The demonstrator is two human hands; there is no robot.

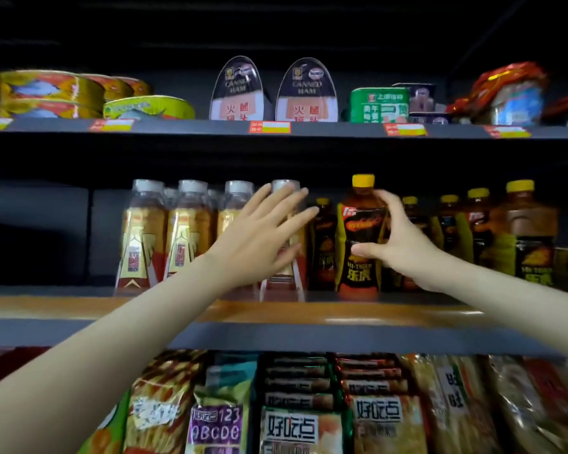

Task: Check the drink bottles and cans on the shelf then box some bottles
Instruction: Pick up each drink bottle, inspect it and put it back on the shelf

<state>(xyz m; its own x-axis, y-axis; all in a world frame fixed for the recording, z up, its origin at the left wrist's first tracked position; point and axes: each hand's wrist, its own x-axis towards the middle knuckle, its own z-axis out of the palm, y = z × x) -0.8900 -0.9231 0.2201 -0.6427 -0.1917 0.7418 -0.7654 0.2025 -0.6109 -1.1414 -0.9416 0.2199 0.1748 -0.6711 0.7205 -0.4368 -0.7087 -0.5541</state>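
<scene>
While the right hand (404, 244) grips a yellow-capped bottle (361, 237) on the middle shelf (79, 306), the left hand (269, 231), fingers straight, reaches toward a clear bottle (284, 198). Checking seems underway; no box shows, so boxing looks undone.

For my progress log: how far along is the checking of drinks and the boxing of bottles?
Done: nothing visibly; no box is in view. In hand: the right hand grips a yellow-capped bottle on the middle shelf, and the open left hand is spread in front of a white-capped bottle beside it. Left: the other bottles and all boxing.
</scene>
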